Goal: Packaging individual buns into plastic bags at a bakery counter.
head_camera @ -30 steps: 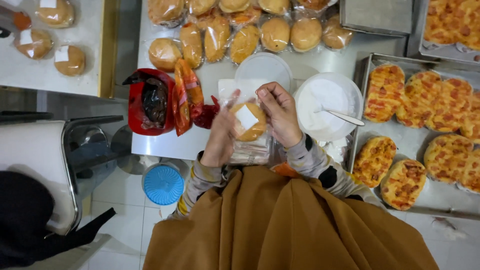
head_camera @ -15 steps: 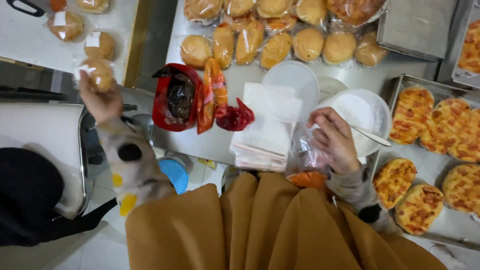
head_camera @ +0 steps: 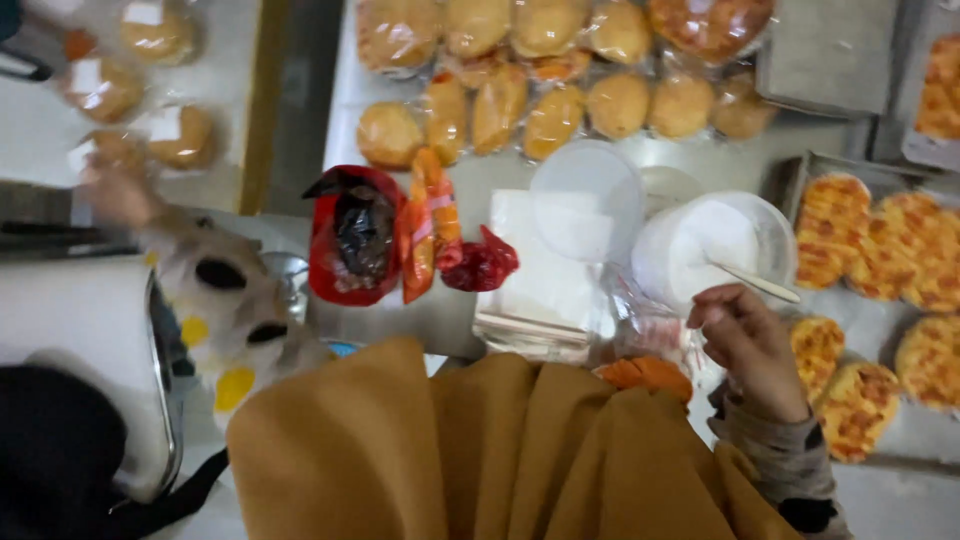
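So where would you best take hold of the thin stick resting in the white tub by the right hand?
Grip the wooden stick by its outer end, which juts over the rim of the white tub on the tub's right. Come from the right and slightly above, where the right hand is nearest. It lies tilted with its inner end down inside the tub, so only the overhanging end leaves room for fingers.

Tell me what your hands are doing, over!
Left hand by wrapped buns on side table, blurred. Right hand hovers, empty, near white tub. Nothing in between.
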